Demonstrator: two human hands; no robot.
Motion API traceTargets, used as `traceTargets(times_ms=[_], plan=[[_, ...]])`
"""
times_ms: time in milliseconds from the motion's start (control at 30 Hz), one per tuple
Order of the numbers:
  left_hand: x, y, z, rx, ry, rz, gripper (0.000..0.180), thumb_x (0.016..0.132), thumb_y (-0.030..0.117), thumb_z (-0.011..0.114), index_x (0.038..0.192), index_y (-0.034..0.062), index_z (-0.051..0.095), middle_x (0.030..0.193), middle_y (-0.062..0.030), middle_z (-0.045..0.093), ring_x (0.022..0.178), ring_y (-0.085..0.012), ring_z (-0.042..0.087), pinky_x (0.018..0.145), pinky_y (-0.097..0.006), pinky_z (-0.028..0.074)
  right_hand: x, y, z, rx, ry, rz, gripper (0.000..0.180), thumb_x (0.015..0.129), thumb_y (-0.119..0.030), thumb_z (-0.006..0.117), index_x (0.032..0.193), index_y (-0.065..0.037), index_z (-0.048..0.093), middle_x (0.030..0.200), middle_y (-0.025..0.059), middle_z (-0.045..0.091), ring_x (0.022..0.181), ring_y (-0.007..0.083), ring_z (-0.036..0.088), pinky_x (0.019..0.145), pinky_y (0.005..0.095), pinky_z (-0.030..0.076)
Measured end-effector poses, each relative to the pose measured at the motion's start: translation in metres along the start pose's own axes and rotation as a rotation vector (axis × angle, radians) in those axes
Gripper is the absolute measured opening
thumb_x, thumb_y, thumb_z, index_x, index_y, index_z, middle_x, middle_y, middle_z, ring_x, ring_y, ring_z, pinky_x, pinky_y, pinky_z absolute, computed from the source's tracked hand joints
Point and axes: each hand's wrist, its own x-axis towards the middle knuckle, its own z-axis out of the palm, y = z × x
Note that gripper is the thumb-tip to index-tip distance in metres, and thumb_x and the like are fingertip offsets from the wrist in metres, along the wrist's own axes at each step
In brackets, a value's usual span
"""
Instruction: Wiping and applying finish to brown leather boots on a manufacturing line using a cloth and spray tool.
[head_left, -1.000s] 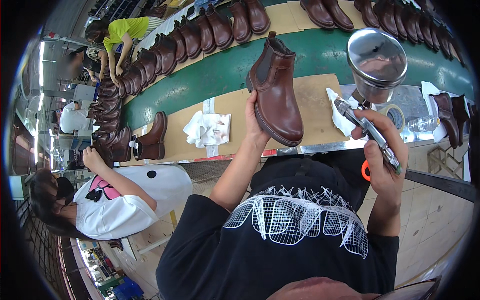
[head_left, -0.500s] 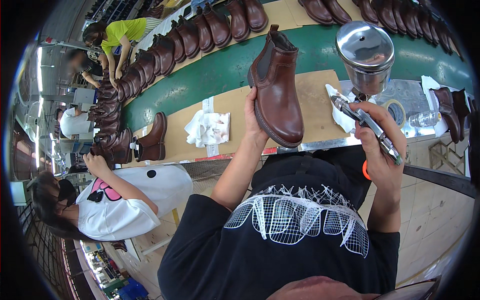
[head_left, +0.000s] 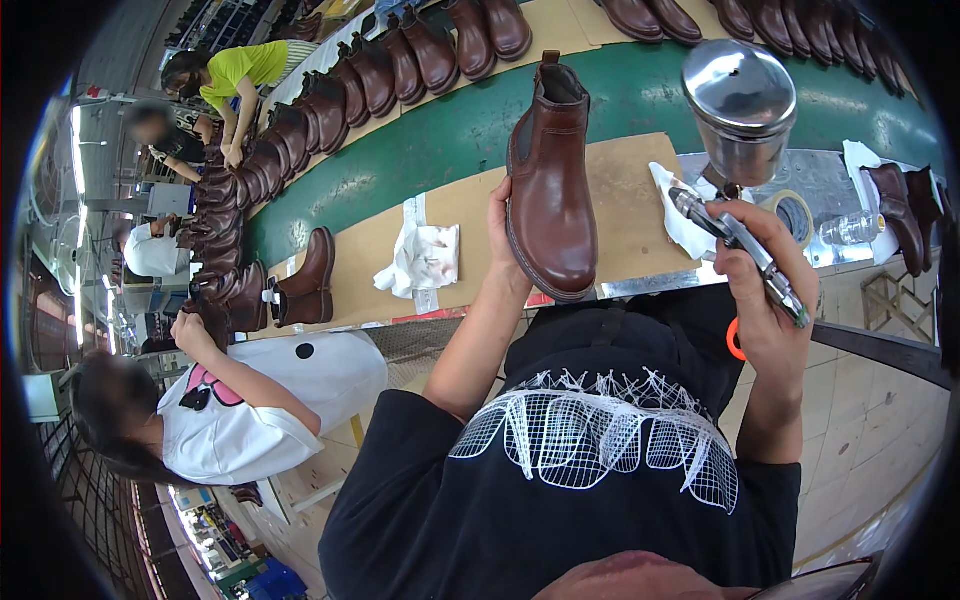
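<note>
A brown leather ankle boot (head_left: 556,200) with dark elastic sides and a heel loop is held up in my left hand (head_left: 503,235), its toe pointing down toward me. The fingers go behind the boot and are partly hidden. To its right, my right hand (head_left: 765,265) is closed round the handle of a metal spray gun (head_left: 740,240). A shiny lidded paint cup (head_left: 740,105) stands on top of the gun. The nozzle end points left toward the boot, with a gap between them. No spray shows.
Cardboard (head_left: 640,190) covers the bench, with a stained white cloth (head_left: 425,258) on it. Tape (head_left: 790,215), a clear plastic bottle (head_left: 850,230) and more boots (head_left: 895,210) lie at right. Rows of boots (head_left: 400,60) line the green conveyor (head_left: 440,130). A co-worker (head_left: 240,410) in white works at left.
The boot has turned in my left hand and now stands more upright, a little farther left. My right hand and the spray gun have shifted slightly right.
</note>
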Motion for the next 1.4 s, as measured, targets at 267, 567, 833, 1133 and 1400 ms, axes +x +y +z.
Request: traceTargets(times_ms=[267,567,833,1133,1400], plan=[[0.003,-0.004,-0.007,-0.113,-0.023,-0.156,0.058,0.096,0.038,0.042,0.137,-0.0036,0.047,0.122,-0.0259,0.059,0.099,-0.0365,0.065,0.088,-0.047,0.056,0.002,-0.010,0.004,-0.072,-0.036,-0.089,0.026,0.090,-0.011,0.070,0.114,0.000,0.067,0.097,0.0065,0.069,0.084,0.0121,0.060,0.077,0.0255,0.046],[-0.005,0.005,0.000,-0.037,-0.136,-0.258,0.059,0.098,0.038,0.035,0.134,-0.0079,0.047,0.118,-0.0314,0.059,0.092,-0.0383,0.067,0.081,-0.046,0.059,0.001,-0.011,0.005,-0.123,0.012,-0.065,0.025,0.088,-0.013,0.073,0.110,-0.002,0.069,0.097,0.0056,0.070,0.079,0.0147,0.058,0.075,0.0275,0.044],[-0.002,0.010,-0.002,-0.033,-0.142,-0.290,0.062,0.098,0.037,0.034,0.137,-0.0086,0.044,0.119,-0.0332,0.058,0.092,-0.0407,0.068,0.082,-0.048,0.059,-0.002,-0.010,-0.001,-0.222,-0.034,-0.097,0.025,0.086,-0.015,0.072,0.108,-0.003,0.070,0.099,0.0069,0.072,0.078,0.0165,0.057,0.076,0.0284,0.043],[-0.003,0.009,-0.001,-0.057,-0.161,-0.318,0.063,0.098,0.038,0.033,0.138,-0.0091,0.042,0.119,-0.0337,0.058,0.094,-0.0422,0.067,0.084,-0.049,0.059,-0.006,-0.009,-0.007,-0.248,-0.081,-0.134,0.023,0.086,-0.014,0.072,0.106,-0.003,0.070,0.098,0.0067,0.072,0.078,0.0165,0.057,0.078,0.0293,0.041],[0.000,0.007,0.001,-0.017,-0.146,-0.332,0.064,0.098,0.038,0.032,0.138,-0.0102,0.042,0.119,-0.0337,0.058,0.093,-0.0415,0.068,0.083,-0.048,0.060,0.000,-0.014,-0.008,-0.168,0.007,-0.088,0.023,0.086,-0.015,0.073,0.106,-0.004,0.070,0.098,0.0069,0.072,0.077,0.0163,0.057,0.079,0.0293,0.040]])
